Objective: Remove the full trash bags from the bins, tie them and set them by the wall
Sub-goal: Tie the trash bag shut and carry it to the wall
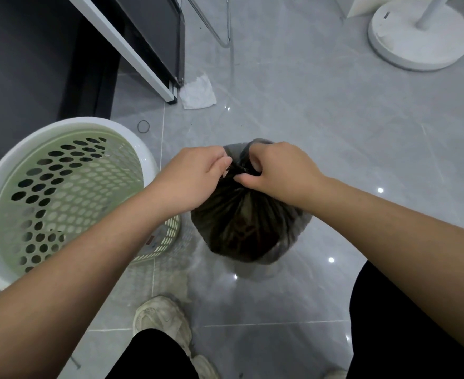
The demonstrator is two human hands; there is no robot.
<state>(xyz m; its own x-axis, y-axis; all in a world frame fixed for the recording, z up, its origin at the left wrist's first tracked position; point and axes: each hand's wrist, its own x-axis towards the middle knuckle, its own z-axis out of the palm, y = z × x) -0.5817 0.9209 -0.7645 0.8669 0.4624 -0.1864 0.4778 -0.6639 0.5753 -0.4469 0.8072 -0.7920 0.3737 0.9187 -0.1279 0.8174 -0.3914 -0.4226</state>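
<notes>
Forearms fill the near field, left forearm [75,269] low left, right forearm [389,222] from the right; below them black trousers [157,354] and one worn pale shoe [162,318] on the grey tiled floor [335,132].

Both hands meet at frame centre over the bag [241,228]; bag is dark, semi-transparent and full, out of the bin, standing on the floor just beside it, ahead of the shoe. Its top is gathered into a twisted neck [239,169].

Left hand [195,177]: fingers curled, thumb and fingertips pinching the left side of the neck. Right hand [280,170]: fingers curled tight round the neck from the right, knuckles up; a fold of bag film rises behind it. The two hands sit almost touching; I cannot tell from here whether a knot is formed, the fingers cover it.

Bin [69,125] at left: white rim, pale green perforated wall, the left forearm crossing its lower edge.

I log further back: a crumpled tissue [198,94] on the floor at the foot of a white table leg [132,50]; a small dark band [143,126] lying between tissue and bin; a chrome tube frame [217,31] top centre; a round white stand base [419,36] top right, well apart from the bag.
</notes>
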